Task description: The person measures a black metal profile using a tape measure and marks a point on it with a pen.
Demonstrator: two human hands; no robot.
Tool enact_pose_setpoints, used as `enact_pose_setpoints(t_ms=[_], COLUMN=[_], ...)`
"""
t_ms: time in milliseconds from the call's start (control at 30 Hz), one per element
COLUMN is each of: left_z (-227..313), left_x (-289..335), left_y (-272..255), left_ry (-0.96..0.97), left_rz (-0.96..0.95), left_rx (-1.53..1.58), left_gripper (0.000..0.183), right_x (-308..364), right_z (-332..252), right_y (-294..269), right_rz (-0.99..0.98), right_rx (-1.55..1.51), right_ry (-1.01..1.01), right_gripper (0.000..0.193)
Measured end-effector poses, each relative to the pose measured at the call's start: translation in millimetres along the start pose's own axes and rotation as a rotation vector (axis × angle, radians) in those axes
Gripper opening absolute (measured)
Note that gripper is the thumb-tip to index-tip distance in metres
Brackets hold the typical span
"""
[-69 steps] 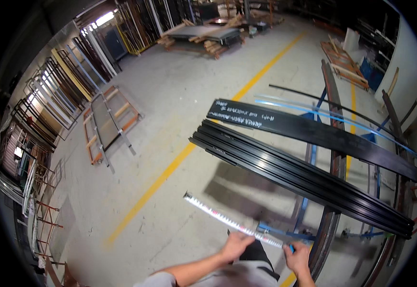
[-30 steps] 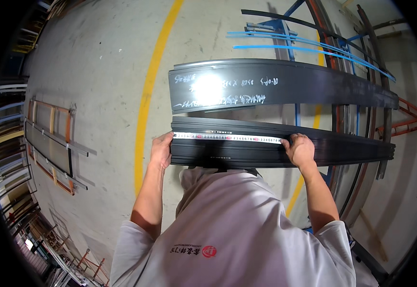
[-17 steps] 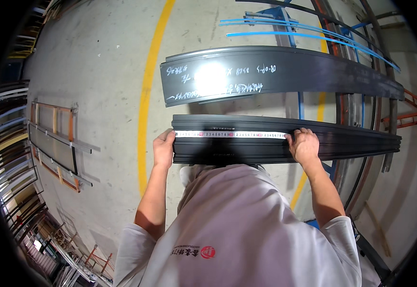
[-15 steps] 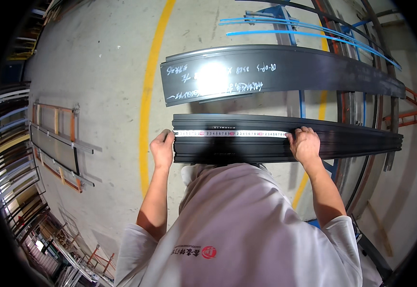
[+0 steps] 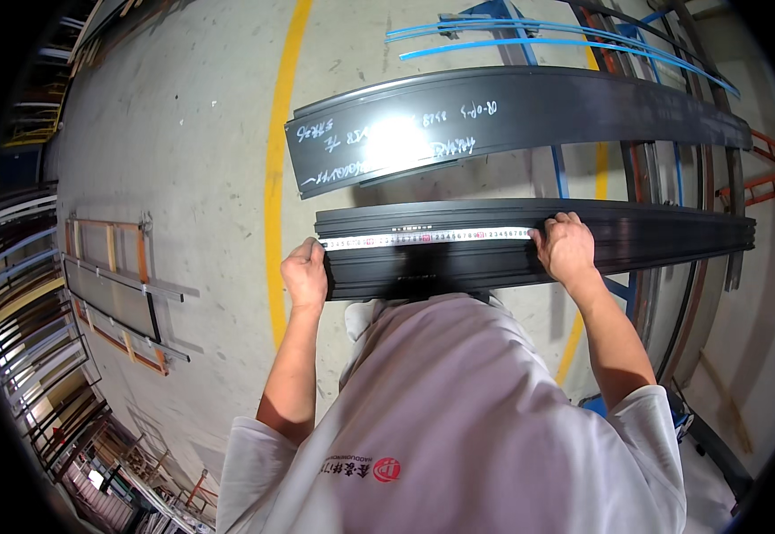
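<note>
The white measuring tape, earlier held clear, now lay along the dark profiles between the fingers, left hand pinching its end, right hand curled with its grip hidden, so it spanned part of their length

Tape measure stretched along grooved black profiles; left hand at profiles' left end, right hand farther along them.

I saw a white measuring tape stretched out straight. It lay along the long black bars.
</note>
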State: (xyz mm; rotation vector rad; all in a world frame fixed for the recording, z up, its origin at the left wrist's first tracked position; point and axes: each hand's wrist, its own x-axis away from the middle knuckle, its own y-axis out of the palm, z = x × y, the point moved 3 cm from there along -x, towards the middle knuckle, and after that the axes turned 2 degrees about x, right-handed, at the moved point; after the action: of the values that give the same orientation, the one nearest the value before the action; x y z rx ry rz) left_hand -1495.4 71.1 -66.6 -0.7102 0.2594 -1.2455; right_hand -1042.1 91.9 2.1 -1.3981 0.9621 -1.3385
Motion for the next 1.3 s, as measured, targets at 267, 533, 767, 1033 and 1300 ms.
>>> enact_pose_setpoints(t_ms=[267, 533, 767, 1033, 1300], left_z=[9, -12, -16, 39, 71], left_x=[0, -1, -2, 11, 39], left_y=[1, -1, 1, 5, 61], left_ry=[0.071, 0.046, 0.104, 0.715, 0.917], left_rz=[0.067, 0.002, 0.037, 0.113, -0.376], left_rx=[-0.051, -0.014, 0.077, -0.326, -0.451], left_gripper=[0.02, 0.03, 0.029, 0.031, 0.04], right_x=[2, 6, 20, 37, 34], right_z=[-4, 8, 42, 92, 116], right_y=[2, 4, 4, 10, -7], right_rz=[0.002, 0.025, 0.028, 0.077, -0.082], right_rx=[0.022, 0.002, -0.011, 0.043, -0.081], right_ry=[0.003, 0.033, 0.085, 0.156, -0.015], right_gripper=[0.032, 0.04, 0.039, 0.044, 0.071])
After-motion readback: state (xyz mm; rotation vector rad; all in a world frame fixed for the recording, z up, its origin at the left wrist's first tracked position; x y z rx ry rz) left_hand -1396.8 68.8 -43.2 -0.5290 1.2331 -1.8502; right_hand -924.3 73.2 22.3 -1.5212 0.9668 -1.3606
